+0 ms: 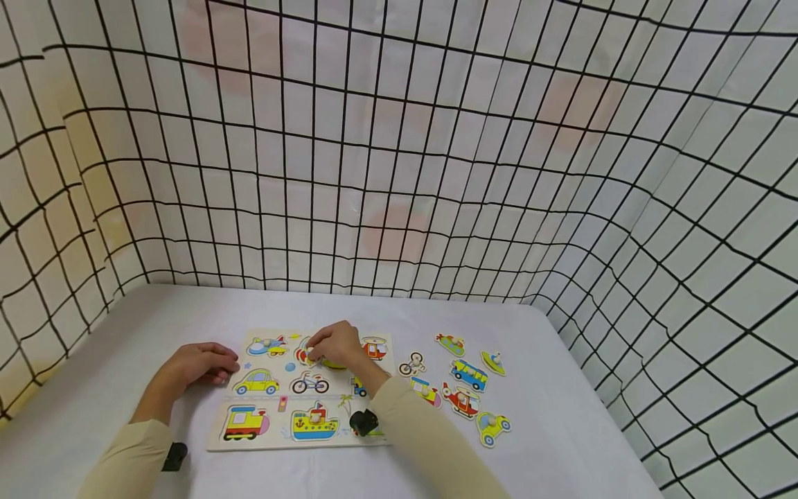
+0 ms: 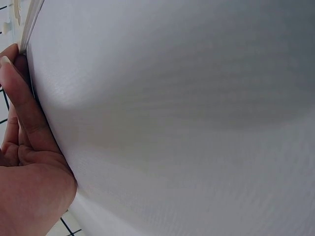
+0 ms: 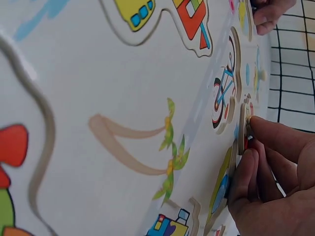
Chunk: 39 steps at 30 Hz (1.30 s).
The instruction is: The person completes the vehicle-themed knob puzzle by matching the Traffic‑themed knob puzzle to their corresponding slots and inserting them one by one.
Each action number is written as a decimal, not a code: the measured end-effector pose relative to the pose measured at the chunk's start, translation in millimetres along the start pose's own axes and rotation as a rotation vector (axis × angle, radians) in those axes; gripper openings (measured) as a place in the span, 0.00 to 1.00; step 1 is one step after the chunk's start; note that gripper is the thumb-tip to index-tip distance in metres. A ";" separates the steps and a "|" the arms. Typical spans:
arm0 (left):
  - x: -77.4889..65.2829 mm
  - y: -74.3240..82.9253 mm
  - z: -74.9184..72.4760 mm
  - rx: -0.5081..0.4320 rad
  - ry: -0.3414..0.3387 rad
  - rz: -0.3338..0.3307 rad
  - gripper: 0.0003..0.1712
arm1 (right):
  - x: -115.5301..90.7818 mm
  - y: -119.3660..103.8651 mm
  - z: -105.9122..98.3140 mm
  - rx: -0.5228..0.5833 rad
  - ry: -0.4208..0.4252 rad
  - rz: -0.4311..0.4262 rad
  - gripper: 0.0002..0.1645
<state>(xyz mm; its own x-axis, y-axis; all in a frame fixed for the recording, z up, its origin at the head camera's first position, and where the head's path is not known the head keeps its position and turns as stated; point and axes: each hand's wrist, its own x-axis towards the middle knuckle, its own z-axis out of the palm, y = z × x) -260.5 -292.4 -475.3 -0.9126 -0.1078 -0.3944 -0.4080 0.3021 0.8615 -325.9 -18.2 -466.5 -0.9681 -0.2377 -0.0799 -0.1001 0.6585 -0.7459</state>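
A wooden vehicle puzzle board (image 1: 277, 396) lies on the white table. My right hand (image 1: 339, 346) is over its back row and pinches a small red-and-white puzzle piece (image 3: 245, 129) between thumb and fingertips. That piece sits over or in the second spot from the left; my fingers partly hide it. My left hand (image 1: 198, 364) rests on the table with fingertips at the board's left edge, fingers loosely bent. The knobbed airplane piece (image 1: 268, 346) and boat piece (image 1: 314, 423) sit in the board. Printed car (image 1: 256, 382), bicycle (image 1: 309, 383) and train (image 1: 245, 423) pictures show in its recesses.
Several loose pieces lie right of the board: a bicycle (image 1: 412, 364), a train (image 1: 426, 391), a bus (image 1: 469, 375), a helicopter (image 1: 460, 400), a car (image 1: 493, 427), a submarine (image 1: 450, 344) and a saucer-shaped piece (image 1: 493, 362). Black-gridded white walls (image 1: 349, 138) enclose the table.
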 end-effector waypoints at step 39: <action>-1.5 0.1 0.5 0.012 0.006 -0.009 0.21 | -3.1 -3.4 19.0 0.046 0.111 0.060 0.04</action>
<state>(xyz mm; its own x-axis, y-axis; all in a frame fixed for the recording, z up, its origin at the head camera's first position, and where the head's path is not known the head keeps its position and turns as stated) -259.1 -291.8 -474.8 -0.9091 -0.1161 -0.4001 -0.4158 0.3127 0.8540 -318.2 -33.3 -476.3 -0.9917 -0.1165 -0.0538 -0.0328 0.6351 -0.7718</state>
